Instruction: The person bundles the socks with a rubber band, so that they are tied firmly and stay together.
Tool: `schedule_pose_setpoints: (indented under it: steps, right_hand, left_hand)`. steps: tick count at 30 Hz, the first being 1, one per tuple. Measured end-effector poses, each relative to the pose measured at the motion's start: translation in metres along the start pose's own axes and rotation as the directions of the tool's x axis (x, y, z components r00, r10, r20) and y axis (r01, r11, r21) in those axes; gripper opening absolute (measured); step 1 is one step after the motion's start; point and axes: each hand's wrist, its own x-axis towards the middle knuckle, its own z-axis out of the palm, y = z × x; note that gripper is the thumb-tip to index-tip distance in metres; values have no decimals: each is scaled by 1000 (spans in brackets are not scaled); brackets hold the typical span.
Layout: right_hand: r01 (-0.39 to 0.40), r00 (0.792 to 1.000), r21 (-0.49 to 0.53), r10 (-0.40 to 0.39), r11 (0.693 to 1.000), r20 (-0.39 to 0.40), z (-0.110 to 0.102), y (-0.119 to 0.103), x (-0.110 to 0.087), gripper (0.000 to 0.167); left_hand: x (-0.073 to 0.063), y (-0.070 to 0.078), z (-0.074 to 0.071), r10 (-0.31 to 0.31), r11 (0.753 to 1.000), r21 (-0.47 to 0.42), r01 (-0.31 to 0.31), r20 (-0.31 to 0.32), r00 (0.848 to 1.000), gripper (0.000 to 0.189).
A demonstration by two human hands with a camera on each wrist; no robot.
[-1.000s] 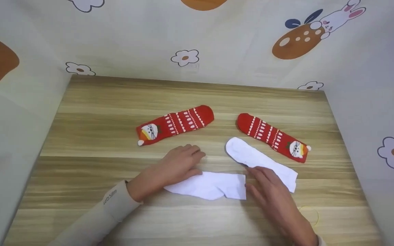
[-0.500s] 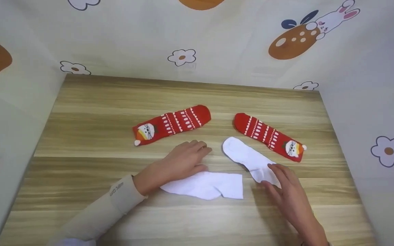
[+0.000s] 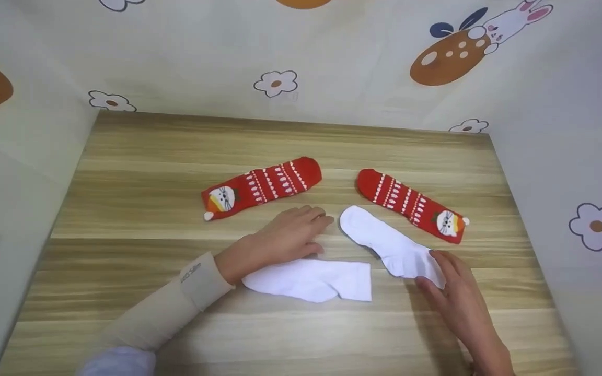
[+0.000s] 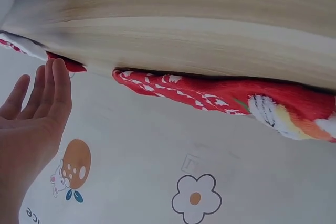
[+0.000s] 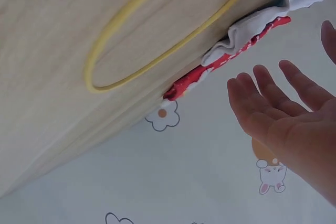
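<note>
Behind right hand (image 3: pixel 458 295), white sock (image 3: pixel 386 243) partly hidden.

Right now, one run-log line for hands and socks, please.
left hand: by left white sock | right hand: at near end of right white sock | both contacts: unclear | two red socks: lying farther back
</note>
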Motion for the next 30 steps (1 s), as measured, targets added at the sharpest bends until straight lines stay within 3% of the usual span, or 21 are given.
schedule_pose_setpoints:
  steps: [21,26,30]
  right_hand:
    - [-40,998,-3,40,999,-48,-6,21,6,67]
    - [-32,997,-21,31,999,-76,-3,26,8,64]
    - [-59,997,-28,58,998,-47,-1,30,11,64]
  left_hand:
    - [29,4,2,17,1000,1,-17,8,1000,63]
    - [34,6,4,4,1000,7,-4,10,1000,61]
    - [38,7,6,-16,1000,11,15,33,999,61]
